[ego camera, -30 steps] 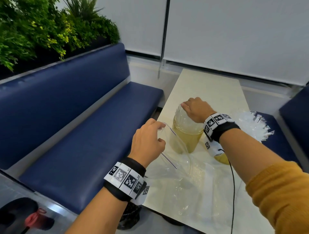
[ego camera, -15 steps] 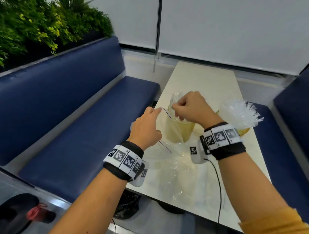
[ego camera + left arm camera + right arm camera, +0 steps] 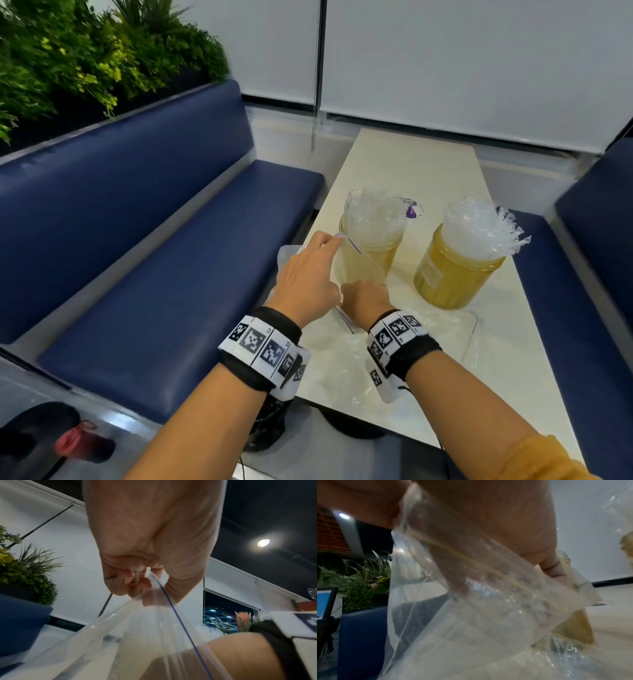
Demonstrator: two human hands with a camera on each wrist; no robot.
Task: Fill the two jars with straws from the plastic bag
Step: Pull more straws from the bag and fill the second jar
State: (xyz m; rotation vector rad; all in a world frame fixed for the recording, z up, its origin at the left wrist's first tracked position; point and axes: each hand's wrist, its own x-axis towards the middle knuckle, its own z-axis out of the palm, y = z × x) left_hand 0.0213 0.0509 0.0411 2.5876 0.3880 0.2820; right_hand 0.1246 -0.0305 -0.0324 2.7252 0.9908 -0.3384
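Head view shows the left hand (image 3: pixel 308 274) pinching the rim of the clear zip-top plastic bag (image 3: pixel 394 342) while the right hand (image 3: pixel 364 301) reaches inside it, grip hidden. Both amber plastic jars (image 3: pixel 455 270) near the surface's (image 3: pixel 411 164) left edge already brim with clear wrapped straws (image 3: pixel 476 226); little remains, and the far end lies open.

Long cream table (image 3: pixel 411 164) runs away from the viewer toward the far wall; navy padded bench (image 3: pixel 171 274) on the left w/ a high backrest; a second navy bench (image 3: pixel 596 240) on the right. Green foliage planter (image 3: pixel 85 61) sits behind the left backrest. White roller blinds (image 3: pixel 462 61) cover the far windows, w/ a pull cord (image 3: pixel 313 120) hanging between them. Dark ceiling w/ a round recessed light (image 3: pixel 263 542); dark window pane (image 3: pixel 228 612) below one blind; small lit screen (image 3: pixel 323 604) off to one side.
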